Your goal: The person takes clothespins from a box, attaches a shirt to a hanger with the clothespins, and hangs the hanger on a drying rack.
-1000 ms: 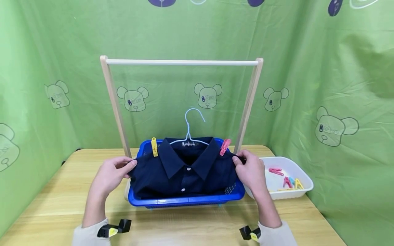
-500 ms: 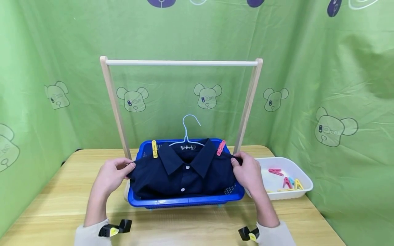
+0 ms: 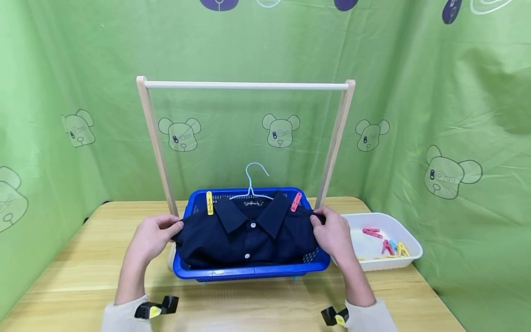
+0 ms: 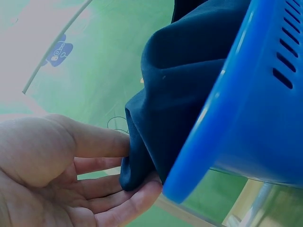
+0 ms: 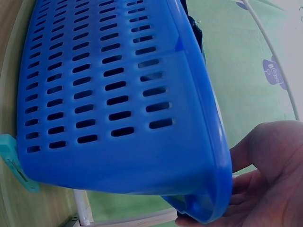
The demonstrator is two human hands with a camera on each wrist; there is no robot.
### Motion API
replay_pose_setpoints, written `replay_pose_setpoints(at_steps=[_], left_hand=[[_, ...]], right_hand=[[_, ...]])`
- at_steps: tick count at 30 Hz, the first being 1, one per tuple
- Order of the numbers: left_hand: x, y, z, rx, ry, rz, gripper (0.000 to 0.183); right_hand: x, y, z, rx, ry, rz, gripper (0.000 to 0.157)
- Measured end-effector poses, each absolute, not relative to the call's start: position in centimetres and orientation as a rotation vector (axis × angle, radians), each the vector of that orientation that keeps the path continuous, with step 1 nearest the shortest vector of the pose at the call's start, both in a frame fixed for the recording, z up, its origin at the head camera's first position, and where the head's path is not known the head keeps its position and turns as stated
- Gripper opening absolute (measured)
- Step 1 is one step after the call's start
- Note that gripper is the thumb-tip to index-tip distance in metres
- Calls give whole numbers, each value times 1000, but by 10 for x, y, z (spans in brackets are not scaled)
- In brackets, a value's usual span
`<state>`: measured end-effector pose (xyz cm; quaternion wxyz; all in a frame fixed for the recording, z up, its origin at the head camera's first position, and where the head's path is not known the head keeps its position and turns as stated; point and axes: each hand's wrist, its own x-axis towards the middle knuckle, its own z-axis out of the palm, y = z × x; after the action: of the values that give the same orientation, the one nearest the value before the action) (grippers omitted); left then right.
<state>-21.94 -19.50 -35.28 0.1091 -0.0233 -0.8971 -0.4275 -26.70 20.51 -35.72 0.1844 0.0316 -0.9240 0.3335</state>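
A dark navy shirt (image 3: 249, 240) with a collar and white buttons lies in a blue plastic basket (image 3: 249, 272). Inside its neck is a pale wire hanger (image 3: 250, 186), hook pointing up. A yellow clothespin (image 3: 209, 203) and a pink clothespin (image 3: 296, 202) clip the shirt's shoulders. My left hand (image 3: 152, 235) pinches the shirt's left-side edge between thumb and fingers; in the left wrist view the navy cloth (image 4: 161, 94) folds over beside the basket rim. On the opposite side my right hand (image 3: 333, 233) pinches the other shoulder edge. The basket hides that grip in the right wrist view.
Behind the basket stands a wooden rack with a white crossbar (image 3: 249, 85). To the right, a white tray (image 3: 386, 263) holds several loose clothespins. A teal clothespin (image 5: 16, 163) sits at the basket's underside. Green printed cloth surrounds the wooden table (image 3: 249, 304).
The hanger hook and collar have sunk lower toward the basket. My right hand has shifted slightly left with the shirt's edge; both hands keep their pinch.
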Motion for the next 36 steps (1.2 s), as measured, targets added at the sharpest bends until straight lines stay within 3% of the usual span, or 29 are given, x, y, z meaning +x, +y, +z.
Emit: replay_pose_setpoints(at_steps=[36], left_hand=[[-221, -187, -352, 9, -2602, -1162, 18]], right_hand=[[-269, 205, -359, 78, -2601, 964, 24]])
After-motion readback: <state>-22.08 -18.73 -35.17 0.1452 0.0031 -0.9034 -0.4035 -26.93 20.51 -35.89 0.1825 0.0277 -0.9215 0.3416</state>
